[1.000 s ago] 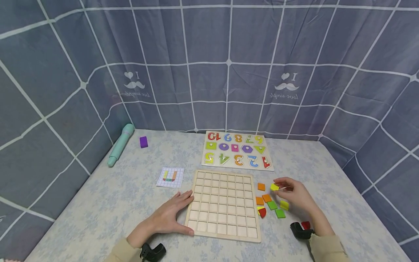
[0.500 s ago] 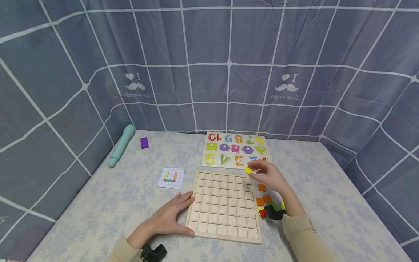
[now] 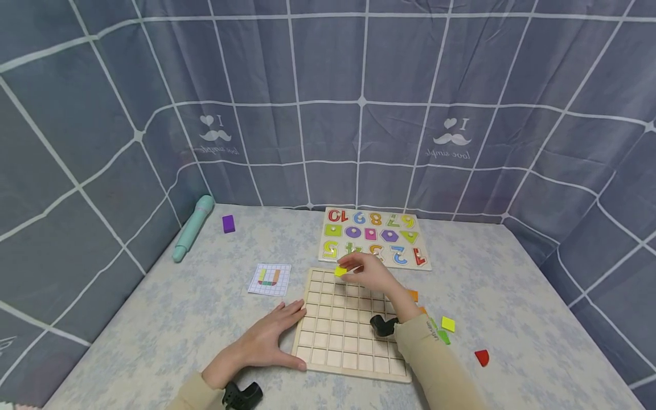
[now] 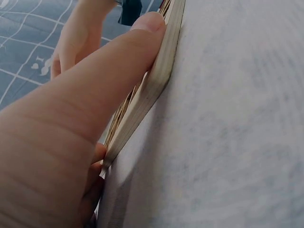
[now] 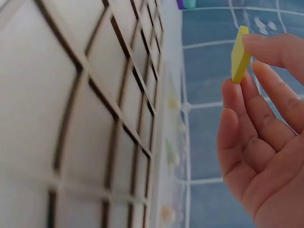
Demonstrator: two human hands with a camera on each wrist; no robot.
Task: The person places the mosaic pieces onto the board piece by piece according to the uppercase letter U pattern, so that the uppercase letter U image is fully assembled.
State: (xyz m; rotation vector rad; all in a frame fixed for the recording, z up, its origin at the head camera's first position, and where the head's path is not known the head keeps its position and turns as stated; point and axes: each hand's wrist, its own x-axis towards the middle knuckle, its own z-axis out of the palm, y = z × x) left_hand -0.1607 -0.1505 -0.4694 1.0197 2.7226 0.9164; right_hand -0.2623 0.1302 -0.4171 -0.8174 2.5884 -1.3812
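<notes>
My right hand (image 3: 370, 274) pinches a yellow square tile (image 3: 340, 271) between thumb and fingertips, above the far edge of the wooden grid board (image 3: 328, 341). In the right wrist view, the yellow tile (image 5: 240, 54) is tilted on edge, held apart from the board's square cells. My left hand (image 3: 266, 340) rests against the board's left side with fingers spread; its thumb (image 4: 149, 23) lies along the near corner. A pattern card (image 3: 269, 279) with a coloured U-like figure lies left of the board.
Behind the grid board lies a number-and-shape puzzle board (image 3: 376, 233). To the right are a yellow tile (image 3: 448, 324), a red quarter-round piece (image 3: 482, 357) and orange and green tiles partly under the right sleeve. A teal cylinder (image 3: 193, 229) and purple block (image 3: 228, 224) sit back left.
With the yellow tile pinched, my right hand has travelled left from the loose tiles to over the board's far edge. My left hand has stayed at the board's side.
</notes>
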